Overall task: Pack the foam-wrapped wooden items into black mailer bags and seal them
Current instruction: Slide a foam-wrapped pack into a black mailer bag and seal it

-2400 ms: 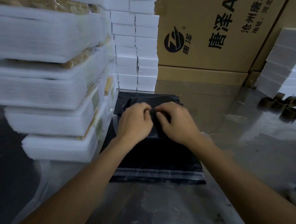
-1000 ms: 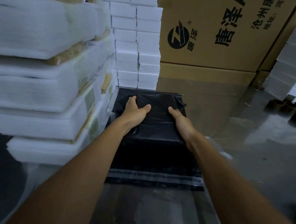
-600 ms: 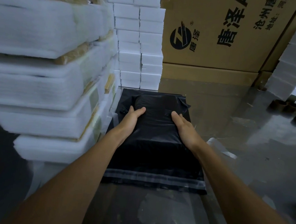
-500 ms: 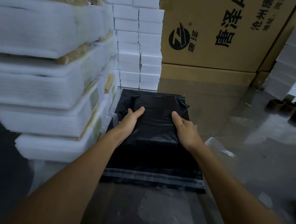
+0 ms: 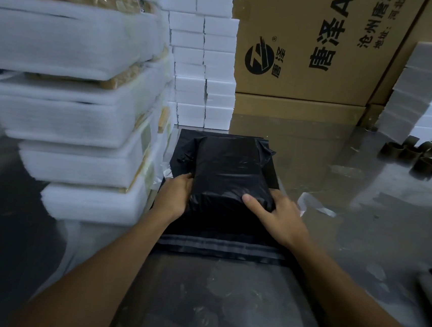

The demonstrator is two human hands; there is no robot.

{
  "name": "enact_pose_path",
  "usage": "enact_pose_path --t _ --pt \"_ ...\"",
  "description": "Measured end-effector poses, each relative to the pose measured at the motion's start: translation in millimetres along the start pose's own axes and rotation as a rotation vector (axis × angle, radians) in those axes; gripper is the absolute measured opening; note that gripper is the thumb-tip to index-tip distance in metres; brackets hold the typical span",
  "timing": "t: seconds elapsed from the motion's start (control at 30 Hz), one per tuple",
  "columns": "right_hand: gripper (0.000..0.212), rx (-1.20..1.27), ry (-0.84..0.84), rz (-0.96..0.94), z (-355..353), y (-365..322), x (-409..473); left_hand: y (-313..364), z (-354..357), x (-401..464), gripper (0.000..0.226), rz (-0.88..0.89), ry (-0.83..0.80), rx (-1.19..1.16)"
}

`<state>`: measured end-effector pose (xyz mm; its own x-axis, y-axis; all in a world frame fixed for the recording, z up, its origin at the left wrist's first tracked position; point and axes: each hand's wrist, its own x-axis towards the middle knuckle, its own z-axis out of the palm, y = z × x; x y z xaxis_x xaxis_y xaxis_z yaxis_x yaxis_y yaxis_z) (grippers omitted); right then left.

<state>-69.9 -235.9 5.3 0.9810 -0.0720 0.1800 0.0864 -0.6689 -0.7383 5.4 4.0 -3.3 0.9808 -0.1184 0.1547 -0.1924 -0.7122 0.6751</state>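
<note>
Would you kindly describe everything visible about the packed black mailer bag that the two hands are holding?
The packed black plastic mailer bag is a glossy, wrinkled, bulging rectangular parcel. Its far end looks folded over, with crumpled corners. It lies lengthwise on a stack of flat black mailer bags on the shiny table. The left hand grips its near left corner; the right hand grips its near right corner, thumb on top.

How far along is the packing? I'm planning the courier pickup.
Done: one bulging black plastic mailer parcel looks filled and folded shut. In hand: the left hand and right hand grip its near end, above flat black mailer bags. Left: the tall stack of white foam-wrapped wooden items.
</note>
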Motion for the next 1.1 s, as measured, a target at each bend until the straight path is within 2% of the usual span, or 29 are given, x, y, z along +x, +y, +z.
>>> enact_pose_path --t 0.07,0.17,0.23,0.3,0.33,0.4,0.43,0.5,0.57,0.67,0.87,1.1 --pt "0.075 -0.043 -0.037 0.014 -3 0 -1 -4 1 -3 0.029 0.043 0.007 0.061" --pt "0.082 -0.012 -0.079 0.089 -12 -8 -1 -3 4 -10 0.025 0.083 0.072 0.074" --pt "0.089 -0.107 0.005 0.063 -18 -21 -1 1 3 -13 0.022 0.059 0.120 0.047" --pt "0.094 -0.306 0.168 -0.163 -19 -36 -3 1 3 -15 0.021 0.086 0.128 0.071" --pt "0.095 -0.410 0.196 -0.310 -15 -46 -6 0 3 -15 0.020 0.115 0.123 0.115" --pt "0.098 -0.585 0.107 -0.491 2 -64 -9 -1 3 -17 0.021 0.171 0.080 0.282" --pt "0.096 -0.641 0.032 -0.509 13 -69 -8 -2 3 -17 0.030 0.186 0.040 0.391" --pt "0.090 -0.695 -0.067 -0.428 32 -70 -1 -2 5 -17 0.052 0.198 -0.023 0.525" --pt "0.087 -0.707 -0.050 -0.355 38 -63 10 -1 9 -16 0.059 0.179 -0.018 0.512" --pt "0.090 -0.713 0.022 -0.274 40 -48 31 1 12 -16 0.055 0.110 0.014 0.478" --pt "0.091 -0.674 0.126 -0.164 38 -26 75 -3 17 -17 0.055 0.079 -0.002 0.505" --pt "0.097 -0.688 0.017 0.093 29 -18 151 0 16 -20 0.058 0.071 -0.002 0.530"
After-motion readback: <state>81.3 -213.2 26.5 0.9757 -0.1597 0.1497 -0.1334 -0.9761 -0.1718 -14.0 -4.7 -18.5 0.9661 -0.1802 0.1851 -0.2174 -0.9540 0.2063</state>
